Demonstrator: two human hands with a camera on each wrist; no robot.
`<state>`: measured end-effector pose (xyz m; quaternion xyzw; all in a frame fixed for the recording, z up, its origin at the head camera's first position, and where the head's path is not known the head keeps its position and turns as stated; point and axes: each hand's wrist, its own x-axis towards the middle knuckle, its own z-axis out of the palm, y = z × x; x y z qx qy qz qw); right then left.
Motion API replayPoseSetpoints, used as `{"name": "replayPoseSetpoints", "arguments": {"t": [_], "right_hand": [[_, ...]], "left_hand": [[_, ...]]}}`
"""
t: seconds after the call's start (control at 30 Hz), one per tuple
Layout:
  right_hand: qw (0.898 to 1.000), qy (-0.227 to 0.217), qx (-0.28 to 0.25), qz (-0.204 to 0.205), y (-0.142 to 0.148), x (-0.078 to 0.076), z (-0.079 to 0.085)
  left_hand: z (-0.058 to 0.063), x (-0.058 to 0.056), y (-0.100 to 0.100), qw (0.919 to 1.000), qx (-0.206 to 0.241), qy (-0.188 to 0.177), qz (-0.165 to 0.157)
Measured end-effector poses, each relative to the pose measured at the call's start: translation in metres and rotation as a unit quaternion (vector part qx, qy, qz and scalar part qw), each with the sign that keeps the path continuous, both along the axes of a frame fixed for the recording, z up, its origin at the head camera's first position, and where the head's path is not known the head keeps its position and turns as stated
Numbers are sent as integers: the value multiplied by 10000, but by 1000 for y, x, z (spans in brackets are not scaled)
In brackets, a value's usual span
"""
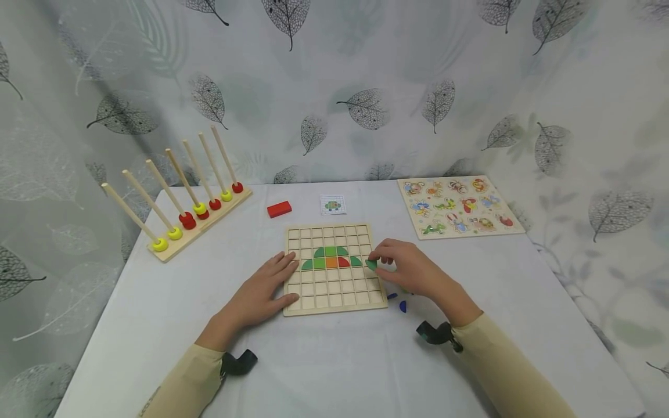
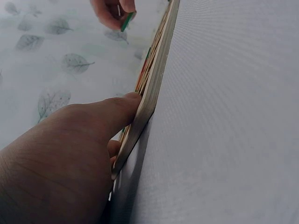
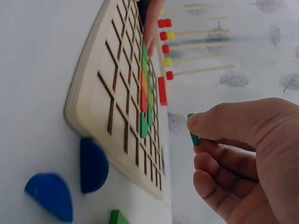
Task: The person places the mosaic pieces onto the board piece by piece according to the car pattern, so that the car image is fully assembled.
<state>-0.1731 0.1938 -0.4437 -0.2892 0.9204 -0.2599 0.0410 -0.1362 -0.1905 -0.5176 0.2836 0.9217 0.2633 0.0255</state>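
A wooden grid board [image 1: 342, 288] lies on the table. Green, orange and red pieces fill two rows of its cells, the upper row ending in rounded green corners. My left hand [image 1: 263, 288] rests along the board's left side with fingers extended; in the left wrist view its thumb [image 2: 119, 108] lies on the board's edge. Just over the right edge, my right hand [image 1: 410, 268] pinches a small green block [image 3: 193, 130] between thumb and forefinger. Below that hand lie a blue half-round block [image 3: 92, 164], another blue block [image 3: 50, 195] and a green block [image 3: 118, 218].
Behind the board are a red block [image 1: 279, 209] and a small picture card [image 1: 333, 204]. A wooden peg stand [image 1: 177, 247] with red and yellow beads stands at the back left. An insect puzzle board [image 1: 413, 202] lies at the back right, before a leaf-patterned curtain.
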Motion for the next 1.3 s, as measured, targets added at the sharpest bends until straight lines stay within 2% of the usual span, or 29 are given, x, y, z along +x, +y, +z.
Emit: {"name": "replayPoseSetpoints", "arguments": {"t": [0.27, 0.67, 0.93, 1.3], "right_hand": [[9989, 1, -253, 384, -21, -4, 8], [9967, 138, -375, 704, -38, -10, 7], [9962, 6, -352, 793, -56, -13, 6], [9959, 95, -212, 876, -80, -16, 4]], "left_hand": [[1, 1, 0, 10000, 67, -12, -10], [1, 1, 0, 10000, 19, 3, -9], [-1, 1, -1, 10000, 19, -10, -22], [-1, 0, -2, 9999, 79, 32, -67]]}}
